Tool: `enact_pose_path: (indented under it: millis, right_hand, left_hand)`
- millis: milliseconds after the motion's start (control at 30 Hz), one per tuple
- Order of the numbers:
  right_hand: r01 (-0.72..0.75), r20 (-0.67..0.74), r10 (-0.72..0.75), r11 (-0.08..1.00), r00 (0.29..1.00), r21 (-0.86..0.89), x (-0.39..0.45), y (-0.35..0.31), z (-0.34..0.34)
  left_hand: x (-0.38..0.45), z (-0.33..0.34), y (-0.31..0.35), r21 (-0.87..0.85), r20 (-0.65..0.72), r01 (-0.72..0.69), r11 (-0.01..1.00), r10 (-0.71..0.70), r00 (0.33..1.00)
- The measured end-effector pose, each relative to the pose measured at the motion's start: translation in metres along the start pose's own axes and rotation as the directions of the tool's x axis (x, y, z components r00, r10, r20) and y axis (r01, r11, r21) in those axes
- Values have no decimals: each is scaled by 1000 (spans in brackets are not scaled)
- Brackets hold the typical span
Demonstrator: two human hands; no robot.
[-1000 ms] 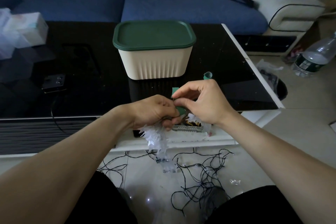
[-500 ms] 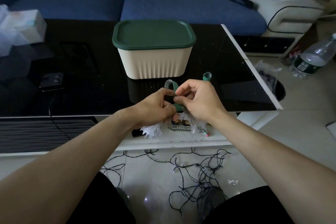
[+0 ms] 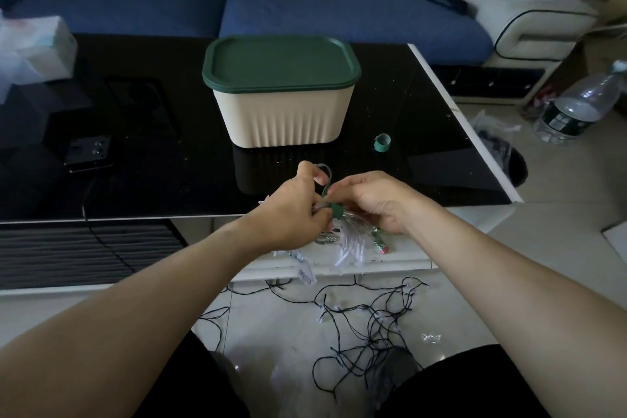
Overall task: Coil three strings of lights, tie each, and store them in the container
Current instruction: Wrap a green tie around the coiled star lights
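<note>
Both hands pinch green tie (image 3: 326,184) round coiled lights (image 3: 351,243): left hand (image 3: 294,210) on loop, right hand (image 3: 375,202) prob on tail. Slack grip = coil springs loose.

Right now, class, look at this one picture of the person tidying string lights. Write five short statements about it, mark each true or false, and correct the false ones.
1. The container has its green lid on. True.
2. Both hands hold a green strap. True.
3. A rolled green strap lies left of the container. False: right of it.
4. Tangled string lights lie on the sofa. False: on the floor.
5. A phone lies on the black table. True.
</note>
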State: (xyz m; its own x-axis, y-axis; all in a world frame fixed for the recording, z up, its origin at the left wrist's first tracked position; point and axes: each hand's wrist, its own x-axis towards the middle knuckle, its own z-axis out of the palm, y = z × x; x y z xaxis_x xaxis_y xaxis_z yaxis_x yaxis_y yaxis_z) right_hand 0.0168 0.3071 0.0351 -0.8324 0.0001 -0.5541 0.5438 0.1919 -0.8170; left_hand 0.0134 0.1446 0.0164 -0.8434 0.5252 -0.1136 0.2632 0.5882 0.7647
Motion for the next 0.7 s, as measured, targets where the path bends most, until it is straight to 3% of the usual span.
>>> enact_pose_path:
  millis: [300,433,533,567,633,700]
  right_hand:
    - [-96,29,97,995,995,-38,7,7,-7]
    - [-91,54,85,988,995,122,7,11,-13]
    - [36,-84,-13,960,996,277,8,8,-20]
    - [127,-144,-94,962,985,240,6,6,-22]
    - [302,-203,-305,952,931,-44,-2,2,-24]
    - [410,-67,-454,851,889,-328,-13,-2,-20]
  left_hand:
    - [-1,3,-1,157,-9,-154,975,158,987]
    - [4,-3,3,167,-52,-143,976,154,987]
    - [8,-6,1,142,-71,-75,987,85,994]
    - [8,-7,-1,127,-82,-42,991,52,995]
    - [11,-8,-3,82,-112,20,996,-11,994]
    - [13,-8,-4,-27,-155,85,996,-89,984]
